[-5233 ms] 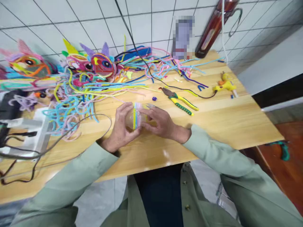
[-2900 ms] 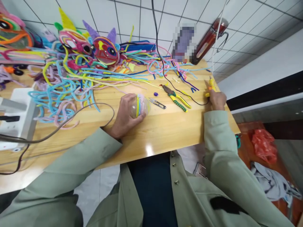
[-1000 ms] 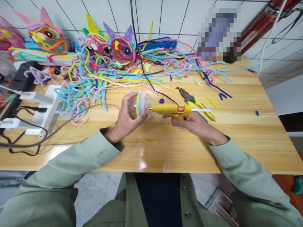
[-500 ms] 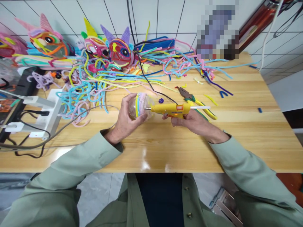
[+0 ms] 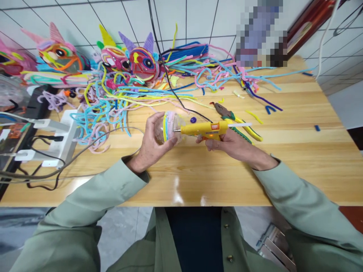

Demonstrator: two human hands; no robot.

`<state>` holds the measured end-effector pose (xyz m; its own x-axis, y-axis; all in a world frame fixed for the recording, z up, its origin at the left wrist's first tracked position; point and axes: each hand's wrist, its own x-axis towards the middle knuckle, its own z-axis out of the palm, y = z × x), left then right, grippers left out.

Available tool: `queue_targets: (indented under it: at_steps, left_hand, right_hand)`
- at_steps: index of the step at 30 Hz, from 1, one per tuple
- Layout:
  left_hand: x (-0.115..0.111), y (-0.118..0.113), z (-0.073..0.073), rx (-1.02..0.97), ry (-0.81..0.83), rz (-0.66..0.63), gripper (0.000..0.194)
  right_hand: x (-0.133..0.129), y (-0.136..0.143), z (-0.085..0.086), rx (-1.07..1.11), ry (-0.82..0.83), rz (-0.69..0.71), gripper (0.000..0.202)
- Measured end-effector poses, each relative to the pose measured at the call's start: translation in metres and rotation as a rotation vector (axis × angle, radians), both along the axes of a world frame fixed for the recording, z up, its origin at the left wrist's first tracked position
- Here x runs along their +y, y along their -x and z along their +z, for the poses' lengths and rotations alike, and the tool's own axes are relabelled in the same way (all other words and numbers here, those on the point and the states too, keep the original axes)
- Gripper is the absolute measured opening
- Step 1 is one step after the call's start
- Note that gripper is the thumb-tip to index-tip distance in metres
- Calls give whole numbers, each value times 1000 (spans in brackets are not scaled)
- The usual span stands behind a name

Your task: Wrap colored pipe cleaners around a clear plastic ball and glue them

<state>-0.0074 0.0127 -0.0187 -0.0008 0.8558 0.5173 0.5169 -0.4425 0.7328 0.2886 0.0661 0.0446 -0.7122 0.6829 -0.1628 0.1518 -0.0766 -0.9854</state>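
Observation:
My left hand [image 5: 151,141] is wrapped round a clear plastic bottle piece [image 5: 169,126], which lies sideways and has yellow, blue and pink pipe cleaners banded about it. In my right hand [image 5: 227,145] is a yellow glue gun [image 5: 202,129], its metal nozzle at the pink band. A white glue stick [image 5: 239,124] juts out of the gun's back end, and its black cord runs up toward the wall. Just beyond the gun lie a small dark purple coil [image 5: 193,119] and pliers [image 5: 236,121] with yellow-green handles.
Loose pipe cleaners [image 5: 104,113] spread across the table's back and left. Decorated animal heads [image 5: 144,64] with pointed ears stand along the tiled wall. A white power strip [image 5: 64,136] with plugs and cables sits at left. Blue scraps [image 5: 317,128] lie at right.
The camera view has shifted slightly. Both hands keep their holds, and the nozzle stays at the pink band with little visible movement.

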Motion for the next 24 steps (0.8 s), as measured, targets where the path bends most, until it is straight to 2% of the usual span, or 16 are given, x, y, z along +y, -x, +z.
queue_targets:
  at_steps: [5,24]
  left_hand:
    - [-1,2,0,8,35,11,85]
    - [-1,3,2,60,-36,15,80]
  right_hand:
    - [0,-1,-1,-19,6,-20,41]
    - [2,-1,-2,-34,-7,-42,41]
